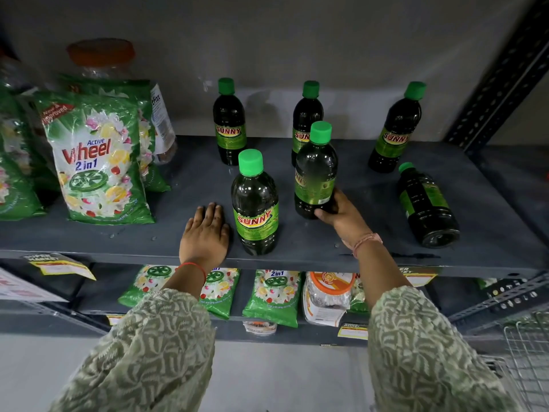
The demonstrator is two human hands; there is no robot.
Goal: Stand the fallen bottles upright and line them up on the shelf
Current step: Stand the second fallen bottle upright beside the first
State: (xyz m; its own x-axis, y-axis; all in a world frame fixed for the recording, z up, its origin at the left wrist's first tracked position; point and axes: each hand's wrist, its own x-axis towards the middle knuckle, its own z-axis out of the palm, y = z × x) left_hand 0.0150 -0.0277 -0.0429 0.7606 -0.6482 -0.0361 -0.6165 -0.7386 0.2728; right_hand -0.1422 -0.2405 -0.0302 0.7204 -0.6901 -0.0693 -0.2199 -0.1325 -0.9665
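Note:
Several dark bottles with green caps and green "SUNNY" labels are on the grey shelf point(118, 236). Three stand along the back: left point(229, 123), middle point(306, 114) and right point(395, 132). A front bottle point(255, 206) stands upright near the shelf edge. My right hand point(341, 214) grips the base of another upright bottle point(315, 173), its label turned sideways. One bottle point(427, 206) lies on its side at the right, cap pointing to the back. My left hand point(205, 233) rests flat on the shelf, just left of the front bottle, holding nothing.
Green "Wheel" detergent bags point(98, 162) and a clear jar with an orange lid point(101, 58) fill the shelf's left part. More bags and a jar point(326, 295) sit on the shelf below. A slotted metal upright point(502, 81) bounds the right side. A wire basket point(528, 361) is at lower right.

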